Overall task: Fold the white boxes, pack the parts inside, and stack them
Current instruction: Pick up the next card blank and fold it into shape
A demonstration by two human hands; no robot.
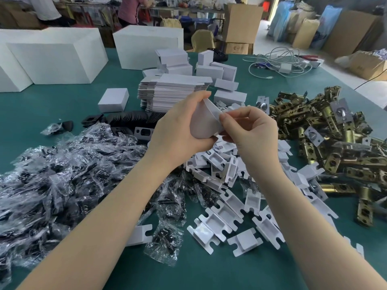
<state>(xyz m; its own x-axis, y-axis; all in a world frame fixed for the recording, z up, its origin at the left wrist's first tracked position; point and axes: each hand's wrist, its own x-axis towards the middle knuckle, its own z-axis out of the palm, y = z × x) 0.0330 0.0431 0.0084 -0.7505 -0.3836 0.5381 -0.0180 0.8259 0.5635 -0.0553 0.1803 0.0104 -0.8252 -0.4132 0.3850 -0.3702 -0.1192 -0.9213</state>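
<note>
A small white box point(204, 120) is held in the air above the table's middle. My left hand point(180, 126) grips its body from the left. Fingers of my right hand point(249, 128) pinch one of its flaps at the right edge. Behind the hands lies a stack of flat white box blanks point(173, 92). Folded white boxes point(217, 74) sit in a loose group farther back, and one more point(113, 100) stands alone to the left. Brass latch parts point(335, 139) are heaped at the right. White card inserts point(226, 212) lie scattered below my hands.
Clear bags of black screws point(62, 185) cover the left of the green table point(209, 268). Black plates point(129, 120) lie behind them. Large white cartons point(56, 55) stand at the back left, cables point(278, 61) at the back right. People work at a far bench.
</note>
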